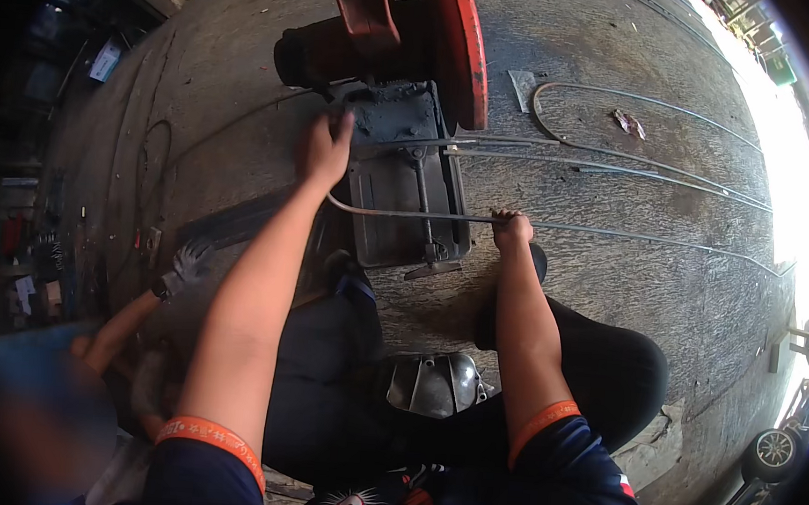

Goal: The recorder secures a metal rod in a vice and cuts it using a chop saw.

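A long thin metal rod (pixel 603 232), bent back in a U at its left end, runs across the front of a cut-off saw. My right hand (pixel 514 228) is closed round the rod's near leg, just right of the saw's base (pixel 359 235). At the bend, my left hand (pixel 323 153) is curled at the upper leg with the thumb raised; its fingers are partly hidden. This leg passes over the base under the saw's red blade guard (pixel 456 45). A clamp screw (pixel 423 188) lies along the base. The red saw handle (pixel 365 10) stands above.
Another U-bent rod (pixel 538 107) lies on the stained floor (pixel 608 295) at right, near a crumpled wrapper (pixel 629 124). A grey metal housing (pixel 435 384) sits between my legs. At lower left is a co-worker's gloved hand (pixel 188 267). A car wheel (pixel 775 447) shows far right.
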Motion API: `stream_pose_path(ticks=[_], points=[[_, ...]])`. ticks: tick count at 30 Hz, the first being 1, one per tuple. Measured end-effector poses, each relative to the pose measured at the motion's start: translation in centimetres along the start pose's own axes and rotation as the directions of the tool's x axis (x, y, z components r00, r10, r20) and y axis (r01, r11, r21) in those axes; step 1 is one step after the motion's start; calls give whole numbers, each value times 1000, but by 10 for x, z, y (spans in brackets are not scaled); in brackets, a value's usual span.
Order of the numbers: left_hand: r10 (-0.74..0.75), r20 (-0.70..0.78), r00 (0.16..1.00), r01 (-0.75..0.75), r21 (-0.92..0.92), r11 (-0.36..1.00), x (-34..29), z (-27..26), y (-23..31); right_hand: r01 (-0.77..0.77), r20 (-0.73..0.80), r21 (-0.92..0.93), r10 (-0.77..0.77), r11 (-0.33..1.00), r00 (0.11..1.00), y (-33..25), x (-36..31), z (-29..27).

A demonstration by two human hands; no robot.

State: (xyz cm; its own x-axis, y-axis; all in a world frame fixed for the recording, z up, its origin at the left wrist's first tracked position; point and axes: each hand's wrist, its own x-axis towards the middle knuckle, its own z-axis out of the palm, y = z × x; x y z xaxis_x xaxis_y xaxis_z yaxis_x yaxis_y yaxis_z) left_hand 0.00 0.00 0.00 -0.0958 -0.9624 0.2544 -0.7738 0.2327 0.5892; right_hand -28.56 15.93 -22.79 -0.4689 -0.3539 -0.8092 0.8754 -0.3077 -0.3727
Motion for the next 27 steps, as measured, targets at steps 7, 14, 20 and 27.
stream_pose_path(ticks=[7, 14, 20, 27], points=[[202, 193, 960, -221, 82, 972, -9, 54, -60, 17, -54, -54, -20, 998, 998, -8, -21, 9], [94, 381, 920, -161, 147, 976, 15, 75, -71, 72, -187, -222, -114, 973, 976, -7, -31, 14], [94, 482, 871, -188, 150, 971, 20, 85, -89, 94, -283, -316, -188, 944, 941, 1, -35, 14], [31, 545, 838, -130, 144, 981, 8, 79, -104, 162, -195, -431, -267, 888, 944, 6, -49, -1]])
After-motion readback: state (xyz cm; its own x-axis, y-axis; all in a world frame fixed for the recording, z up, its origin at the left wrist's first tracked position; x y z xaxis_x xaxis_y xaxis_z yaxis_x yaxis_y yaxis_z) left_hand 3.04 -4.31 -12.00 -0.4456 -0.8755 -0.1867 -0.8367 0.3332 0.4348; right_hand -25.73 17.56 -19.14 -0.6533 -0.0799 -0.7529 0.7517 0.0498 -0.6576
